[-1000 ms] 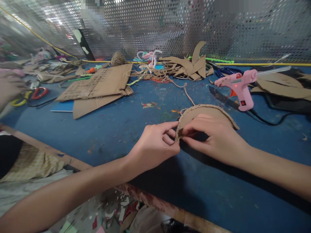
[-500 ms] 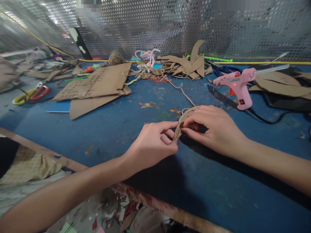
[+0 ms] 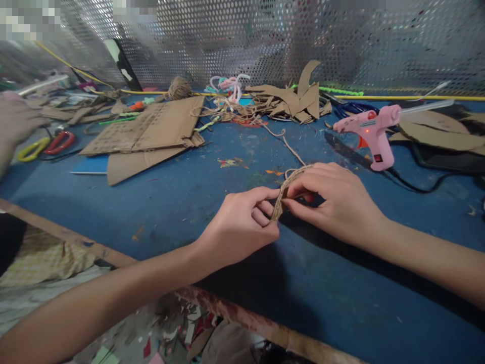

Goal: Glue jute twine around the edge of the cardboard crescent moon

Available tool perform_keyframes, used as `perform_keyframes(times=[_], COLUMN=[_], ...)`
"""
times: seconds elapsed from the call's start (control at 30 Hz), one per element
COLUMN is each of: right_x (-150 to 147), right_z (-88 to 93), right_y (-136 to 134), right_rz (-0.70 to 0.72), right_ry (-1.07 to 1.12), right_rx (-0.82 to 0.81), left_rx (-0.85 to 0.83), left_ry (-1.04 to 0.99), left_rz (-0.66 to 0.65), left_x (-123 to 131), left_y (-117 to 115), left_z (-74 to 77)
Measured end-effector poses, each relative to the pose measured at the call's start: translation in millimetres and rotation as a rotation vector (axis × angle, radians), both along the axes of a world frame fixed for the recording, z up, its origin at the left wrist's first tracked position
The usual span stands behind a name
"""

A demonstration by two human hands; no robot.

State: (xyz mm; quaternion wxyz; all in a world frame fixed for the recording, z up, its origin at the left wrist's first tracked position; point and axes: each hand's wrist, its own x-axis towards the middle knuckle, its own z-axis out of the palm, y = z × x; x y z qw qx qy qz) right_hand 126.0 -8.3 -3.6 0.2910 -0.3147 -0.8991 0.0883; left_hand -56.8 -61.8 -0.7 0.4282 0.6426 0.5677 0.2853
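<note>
Between my hands is a curved cardboard strip [image 3: 281, 202] with brown twine laid along its edge. My left hand [image 3: 242, 222] is closed on its near end, thumb below and index finger on top. My right hand [image 3: 329, 197] pinches the strip from its inner side, fingers curled over the curve and hiding much of it. From the strip, a length of twine [image 3: 291, 149] runs back across the blue table [image 3: 159, 222] toward the scrap pile.
A pink glue gun [image 3: 373, 134] with a lit red light stands at the right, its black cord trailing. Behind lie cardboard scraps [image 3: 288, 101], a twine ball [image 3: 180, 88] and a folded cardboard sheet [image 3: 151, 126]. Scissors [image 3: 60, 143] and another person's hand [image 3: 18, 121] are at left.
The other person's hand at the far left has moved and shows more fully. My hands keep almost the same place and grip on the strip; the view shifts slightly.
</note>
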Motion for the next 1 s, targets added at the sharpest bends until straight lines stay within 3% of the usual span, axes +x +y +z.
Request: perform_keyframes(times=[0.2,0.4,0.5,0.6,0.7,0.77,0.87,0.93,1.0], right_x=[0.7,6.4,12.0,20.0,28.7,32.7,33.4,31.2,28.2], right_z=[2.6,20.0,38.4,61.0,78.6,80.9,65.5,46.5,26.7], right_y=[-1.2,5.6,9.6,11.1,11.1,11.2,11.5,12.2,13.3], right_rz=[-0.005,-0.071,0.005,-0.061,-0.166,-0.163,-0.135,-0.132,-0.122], right_ry=[-0.034,-0.058,-0.052,0.065,0.219,0.360,0.551,0.605,0.612], right_rx=[0.023,0.203,-0.010,-0.261,-0.510,-0.727,-1.008,-1.141,-1.141], left_rx=[-0.005,0.062,0.189,0.338,0.450,0.503,0.504,0.424,0.311], left_ry=[-0.078,-0.051,0.009,0.027,-0.005,-0.017,-0.022,-0.044,-0.103], left_rz=[-0.012,-0.012,-0.121,-0.246,-0.247,-0.205,-0.193,-0.209,-0.216], left_x=[2.2,1.1,-3.7,-8.5,-8.2,-4.8,0.8,2.4,2.1], left_y=[-2.7,0.3,9.4,22.1,34.7,42.7,54.5,61.0,64.6], left_z=[1.2,6.6,22.4,48.4,74.4,84.1,79.6,65.7,48.1])
